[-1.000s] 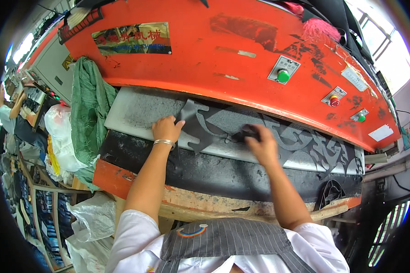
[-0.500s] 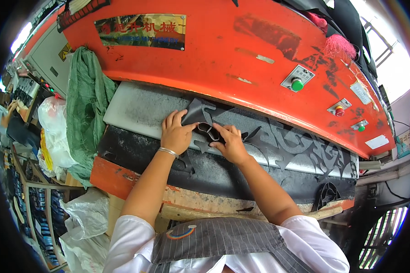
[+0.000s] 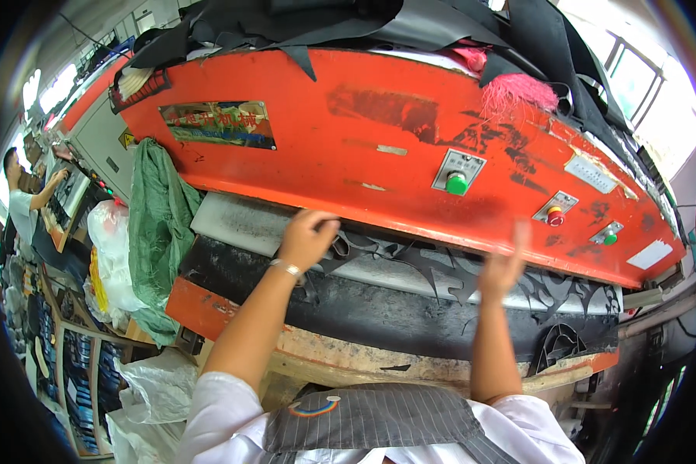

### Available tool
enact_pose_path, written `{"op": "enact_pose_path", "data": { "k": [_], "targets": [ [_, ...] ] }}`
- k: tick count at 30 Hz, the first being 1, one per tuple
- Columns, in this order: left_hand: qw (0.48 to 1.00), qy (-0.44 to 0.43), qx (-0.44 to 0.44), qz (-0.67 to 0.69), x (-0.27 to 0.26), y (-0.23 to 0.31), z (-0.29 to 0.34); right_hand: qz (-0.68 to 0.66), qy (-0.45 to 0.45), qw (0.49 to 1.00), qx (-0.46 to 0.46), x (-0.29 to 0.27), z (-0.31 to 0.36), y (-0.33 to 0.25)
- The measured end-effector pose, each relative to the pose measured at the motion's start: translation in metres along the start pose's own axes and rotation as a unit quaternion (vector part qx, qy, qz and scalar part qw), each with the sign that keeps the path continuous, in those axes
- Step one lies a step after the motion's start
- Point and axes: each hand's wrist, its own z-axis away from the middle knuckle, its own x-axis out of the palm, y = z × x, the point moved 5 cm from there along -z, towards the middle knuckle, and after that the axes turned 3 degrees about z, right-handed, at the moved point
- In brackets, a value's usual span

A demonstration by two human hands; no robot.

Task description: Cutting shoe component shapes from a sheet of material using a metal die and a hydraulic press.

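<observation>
My left hand (image 3: 308,241) hovers at the left part of the press bed, fingers loosely bent and apart, with nothing visible in them. Just right of its fingertips, a small black metal cutting die (image 3: 340,247) stands on the dark sheet material. My right hand (image 3: 504,267), smeared by motion, is raised in front of the red press beam (image 3: 309,155) with a finger stretched upward, below the green button (image 3: 456,183). Under and between both hands lies the black sheet (image 3: 472,282), full of cut-out holes, over a pale cutting board (image 3: 371,272).
A larger curved black die (image 3: 558,344) rests at the bed's right front. A red button (image 3: 554,216) and another green button (image 3: 610,238) sit on the beam. A green sack (image 3: 158,232) and white bags (image 3: 112,232) hang at left. Another person (image 3: 27,201) works at far left.
My right hand has left the die and moved right and up toward the press beam. My left hand has let go and stays beside the die. The view has tilted up.
</observation>
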Motion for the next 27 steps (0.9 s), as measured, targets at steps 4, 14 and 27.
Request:
{"op": "enact_pose_path", "data": {
  "k": [4,14,27],
  "targets": [
    [0.979,-0.186,0.064,0.062,0.082,0.111,-0.037,0.201,0.246,0.943,0.098,-0.128,-0.090,0.121],
    [0.981,-0.170,0.096,-0.002,0.113,0.163,-0.039,0.232,0.165,0.929,0.237,-0.204,-0.115,0.209],
    [0.971,-0.139,-0.046,-0.187,0.018,0.076,0.180,-0.123,-0.164,0.974,0.093,0.043,-0.026,-0.099]
  ]
}}
